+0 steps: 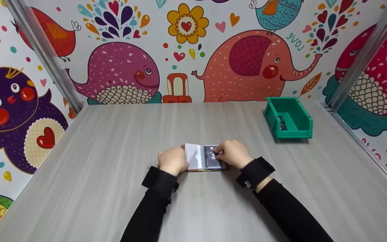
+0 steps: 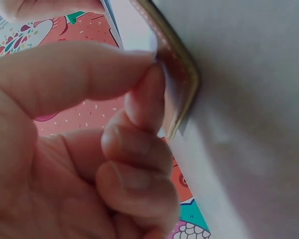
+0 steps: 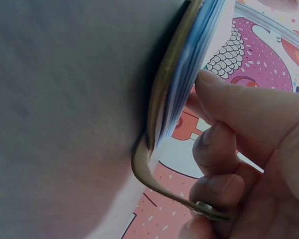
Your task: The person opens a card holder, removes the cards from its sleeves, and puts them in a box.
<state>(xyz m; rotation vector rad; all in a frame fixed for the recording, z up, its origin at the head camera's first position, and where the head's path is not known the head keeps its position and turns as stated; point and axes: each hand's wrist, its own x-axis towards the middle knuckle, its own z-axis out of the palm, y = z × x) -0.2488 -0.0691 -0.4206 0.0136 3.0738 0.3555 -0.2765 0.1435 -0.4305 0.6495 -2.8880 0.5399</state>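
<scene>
Card holder (image 1: 194, 157) lies spread, left hand (image 1: 172, 160) pinching it, right hand (image 1: 235, 153), grip unclear, partly hiding a black card (image 1: 210, 162).

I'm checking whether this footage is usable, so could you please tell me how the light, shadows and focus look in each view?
Head view: bright, fairly even light, green bin clearly outlined; left wrist view: tabletop soft and lacking detail, with diffuse shadow below the card holder; right wrist view: tabletop dim and blurry, darkest along the card holder's edge.
</scene>
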